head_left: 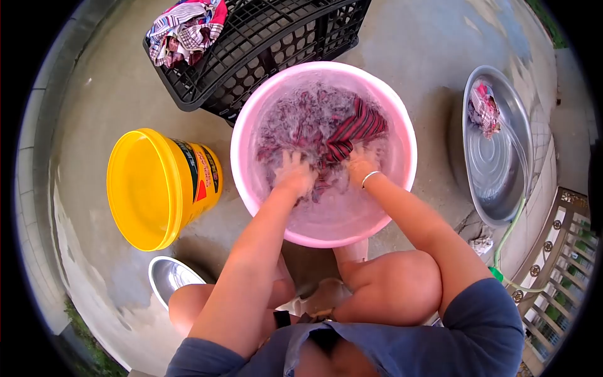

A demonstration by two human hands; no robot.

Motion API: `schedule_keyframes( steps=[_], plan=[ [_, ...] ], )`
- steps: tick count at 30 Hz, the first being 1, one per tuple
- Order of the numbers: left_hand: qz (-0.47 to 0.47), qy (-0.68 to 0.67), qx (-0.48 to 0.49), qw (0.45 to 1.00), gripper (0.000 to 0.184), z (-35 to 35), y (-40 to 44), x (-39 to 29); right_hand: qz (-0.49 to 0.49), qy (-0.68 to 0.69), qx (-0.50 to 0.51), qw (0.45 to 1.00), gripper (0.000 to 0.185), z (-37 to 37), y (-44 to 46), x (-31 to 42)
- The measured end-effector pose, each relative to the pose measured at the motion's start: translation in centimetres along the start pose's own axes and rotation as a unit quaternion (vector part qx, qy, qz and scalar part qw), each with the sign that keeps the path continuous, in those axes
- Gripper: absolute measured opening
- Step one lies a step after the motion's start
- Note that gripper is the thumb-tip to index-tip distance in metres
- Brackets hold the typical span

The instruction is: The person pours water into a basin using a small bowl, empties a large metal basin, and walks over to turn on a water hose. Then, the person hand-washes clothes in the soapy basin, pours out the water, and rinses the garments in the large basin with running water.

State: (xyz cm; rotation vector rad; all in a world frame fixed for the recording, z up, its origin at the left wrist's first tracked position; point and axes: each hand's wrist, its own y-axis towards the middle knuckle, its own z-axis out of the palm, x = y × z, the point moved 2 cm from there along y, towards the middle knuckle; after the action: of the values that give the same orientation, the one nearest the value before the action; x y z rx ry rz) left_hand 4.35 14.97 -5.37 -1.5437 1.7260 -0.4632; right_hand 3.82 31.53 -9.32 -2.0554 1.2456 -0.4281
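A pink basin [409, 144] full of splashing, bubbly water stands between my knees. In it lies a dark red and black striped cloth [357, 129], partly under the water. My left hand [295, 173] is in the water at the cloth's lower left edge, its fingers spread. On the right, my right hand [363, 164], with a silver bangle at the wrist, touches the striped part of the cloth; water and blur hide its fingertips.
A black crate [270, 56] with patterned cloths [185, 31] on it stands behind the basin. To the left are a yellow bucket [144, 188] and a metal bowl [171, 276]. At right, a metal tub [490, 157] holds a cloth [483, 110], beside a green hose [510, 229].
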Motion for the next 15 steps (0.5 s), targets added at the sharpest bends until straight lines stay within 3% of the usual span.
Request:
schedule_keyframes(
  steps=[1, 4, 5, 6, 7, 8, 10, 12, 14, 15],
  plan=[
    [-0.001, -0.007, -0.121, 0.993, 0.044, 1.0, -0.3, -0.2, -0.001, -0.002, 0.001, 1.0, 0.047, 1.0, 0.2, -0.1],
    [-0.024, 0.016, -0.072, 0.997, 0.041, 3.0, 0.7, -0.2, -0.037, 0.091, 0.006, 0.995, 0.035, 1.1, -0.8, 0.5],
    [-0.004, 0.102, -0.029, 0.994, 0.036, 2.9, 0.3, -0.8, 0.009, 0.174, -0.011, 0.985, 0.036, -0.3, -2.4, 1.4],
    [-0.003, 0.1, -0.031, 0.994, 0.036, 2.1, -0.3, -1.1, 0.055, 0.257, -0.028, 0.964, 0.036, -1.0, -3.1, 1.8],
    [0.035, 0.092, 0.002, 0.995, 0.037, 1.4, -1.2, -1.4, 0.002, 0.155, -0.089, 0.984, 0.035, -0.7, -3.0, 2.1],
    [0.073, 0.085, 0.034, 0.993, 0.039, 0.6, -2.0, -1.8, 0.004, 0.155, -0.091, 0.984, 0.035, -1.2, -3.5, 1.5],
    [0.107, 0.08, 0.166, 0.977, 0.052, -1.5, -2.7, -1.8, -0.205, 0.265, -0.056, 0.94, 0.04, -4.0, -4.8, -0.7],
    [0.143, 0.007, 0.159, 0.977, 0.055, -3.6, -2.7, -1.4, -0.104, 0.559, 0.077, 0.819, 0.052, -6.3, -4.6, -4.2],
    [0.133, -0.018, 0.057, 0.989, 0.045, -6.2, -3.1, -1.7, 0.099, 0.487, -0.172, 0.85, 0.06, -8.3, -5.4, -6.9],
    [0.102, -0.08, -0.056, 0.99, 0.04, -6.4, -2.5, -1.8, 0.1, 0.489, -0.172, 0.85, 0.06, -7.7, -4.9, -6.5]
  ],
)
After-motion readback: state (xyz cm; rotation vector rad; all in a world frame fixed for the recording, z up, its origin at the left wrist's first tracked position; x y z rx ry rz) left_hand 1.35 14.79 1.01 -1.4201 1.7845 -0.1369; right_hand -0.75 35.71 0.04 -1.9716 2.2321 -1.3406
